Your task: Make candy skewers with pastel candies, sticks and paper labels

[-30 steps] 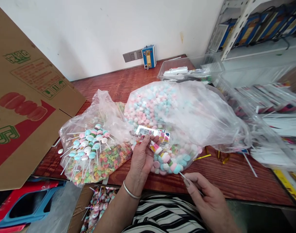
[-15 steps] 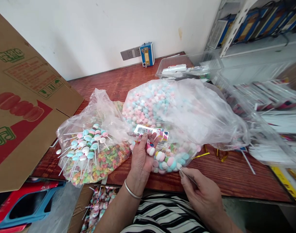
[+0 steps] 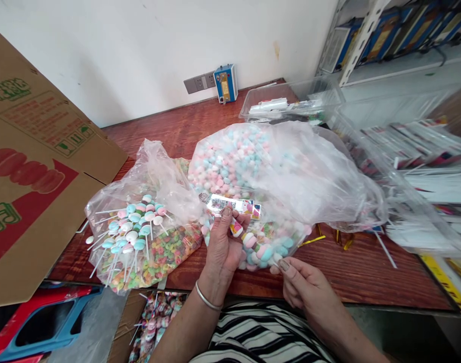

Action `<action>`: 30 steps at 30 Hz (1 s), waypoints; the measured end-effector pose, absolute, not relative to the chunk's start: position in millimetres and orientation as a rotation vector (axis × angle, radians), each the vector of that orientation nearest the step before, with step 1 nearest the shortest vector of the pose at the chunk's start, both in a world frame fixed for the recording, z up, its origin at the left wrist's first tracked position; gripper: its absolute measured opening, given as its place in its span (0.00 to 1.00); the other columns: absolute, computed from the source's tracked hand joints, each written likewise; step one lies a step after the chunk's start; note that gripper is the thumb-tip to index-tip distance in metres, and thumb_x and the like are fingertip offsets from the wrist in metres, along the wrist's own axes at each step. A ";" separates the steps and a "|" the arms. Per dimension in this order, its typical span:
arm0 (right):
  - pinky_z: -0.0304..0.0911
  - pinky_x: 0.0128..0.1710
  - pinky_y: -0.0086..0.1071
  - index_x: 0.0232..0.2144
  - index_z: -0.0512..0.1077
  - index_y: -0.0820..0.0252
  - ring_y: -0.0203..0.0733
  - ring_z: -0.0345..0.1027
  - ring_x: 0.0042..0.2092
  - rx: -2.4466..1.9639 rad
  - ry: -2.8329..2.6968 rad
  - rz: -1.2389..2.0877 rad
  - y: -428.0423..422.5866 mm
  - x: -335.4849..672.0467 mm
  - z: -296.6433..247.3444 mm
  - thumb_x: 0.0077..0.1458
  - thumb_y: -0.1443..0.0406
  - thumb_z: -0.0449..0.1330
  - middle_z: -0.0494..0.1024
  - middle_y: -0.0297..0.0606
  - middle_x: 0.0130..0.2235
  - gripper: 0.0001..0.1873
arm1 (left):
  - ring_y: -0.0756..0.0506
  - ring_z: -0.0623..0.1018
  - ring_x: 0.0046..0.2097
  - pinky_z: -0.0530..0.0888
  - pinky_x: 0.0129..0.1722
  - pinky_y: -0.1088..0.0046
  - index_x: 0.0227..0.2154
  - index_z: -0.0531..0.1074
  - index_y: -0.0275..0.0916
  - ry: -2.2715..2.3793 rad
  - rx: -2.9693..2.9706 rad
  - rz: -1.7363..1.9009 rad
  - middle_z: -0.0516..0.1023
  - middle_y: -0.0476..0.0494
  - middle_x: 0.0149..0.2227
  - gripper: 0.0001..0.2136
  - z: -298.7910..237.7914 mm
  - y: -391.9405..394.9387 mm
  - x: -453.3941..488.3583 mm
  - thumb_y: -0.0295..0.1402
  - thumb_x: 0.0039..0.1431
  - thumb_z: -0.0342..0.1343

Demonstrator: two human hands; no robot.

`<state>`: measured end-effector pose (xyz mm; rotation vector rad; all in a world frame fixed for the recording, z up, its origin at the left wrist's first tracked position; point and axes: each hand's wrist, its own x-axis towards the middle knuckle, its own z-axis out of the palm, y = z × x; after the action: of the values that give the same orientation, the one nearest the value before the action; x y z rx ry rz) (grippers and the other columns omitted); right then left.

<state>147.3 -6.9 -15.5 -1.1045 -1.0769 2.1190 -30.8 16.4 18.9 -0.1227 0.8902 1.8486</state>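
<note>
My left hand [image 3: 226, 237] is closed on printed clear wrappers [image 3: 230, 201], with the thumb pressed on top. Between the thumb and fingertips of my right hand [image 3: 296, 277] is the stick of a marshmallow skewer [image 3: 262, 249], threaded with pink, white and blue pieces and a green one. Its far end reaches the mouth of a wrapper by my left fingers, and coloured print covers the end piece. Under both hands lies a large clear bag of marshmallows [image 3: 230, 156]. Left of them, finished skewers [image 3: 134, 227] rest on a bag of coloured cereal rings [image 3: 173, 247].
A cardboard box [image 3: 37, 166] stands at the left. Below the table edge, an open carton holds wrapped skewers [image 3: 156, 322]. Clear plastic bins [image 3: 290, 101] are at the back and right, with white sticks [image 3: 434, 186]. Gold twist ties [image 3: 313, 241] lie on the table.
The marshmallow skewer has moved up and left, and its end piece now shows behind the wrapper's print. My right hand has shifted slightly left with the stick; my left hand stays nearly still.
</note>
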 end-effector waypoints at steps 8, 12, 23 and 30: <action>0.62 0.30 0.29 0.35 0.71 0.60 0.38 0.69 0.29 -1.040 -1.944 1.003 -6.7 144.2 -10.1 0.63 0.63 0.52 0.76 0.36 0.29 0.09 | 0.50 0.77 0.32 0.77 0.35 0.71 0.27 0.71 0.37 0.942 -0.231 1.794 0.75 0.48 0.27 0.09 17.3 22.4 -17.6 0.37 0.59 0.59; 0.64 0.30 0.29 0.38 0.71 0.60 0.39 0.71 0.28 -0.938 -2.112 0.553 -5.9 138.5 -18.0 0.62 0.68 0.52 0.78 0.37 0.28 0.07 | 0.49 0.78 0.33 0.76 0.35 0.71 0.29 0.72 0.38 0.924 -0.185 1.695 0.78 0.45 0.33 0.15 15.4 20.0 -3.5 0.46 0.57 0.58; 0.62 0.26 0.24 0.36 0.69 0.57 0.36 0.71 0.26 -0.990 -1.978 0.931 0.3 142.0 -7.9 0.64 0.66 0.50 0.76 0.32 0.27 0.08 | 0.47 0.79 0.41 0.76 0.44 0.68 0.38 0.74 0.39 0.761 -0.111 1.738 0.78 0.46 0.39 0.08 17.5 26.2 -31.6 0.35 0.57 0.60; 0.59 0.26 0.30 0.37 0.72 0.62 0.38 0.67 0.23 -0.849 -2.169 0.255 5.3 131.0 -14.5 0.62 0.69 0.53 0.76 0.36 0.24 0.07 | 0.53 0.75 0.29 0.76 0.39 0.73 0.28 0.71 0.37 0.767 -0.200 1.721 0.73 0.50 0.27 0.08 15.3 28.5 -8.6 0.36 0.56 0.61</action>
<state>131.0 5.3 -14.5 -0.8487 -2.1686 0.2551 -8.6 28.5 15.3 -0.2001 0.7669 1.7206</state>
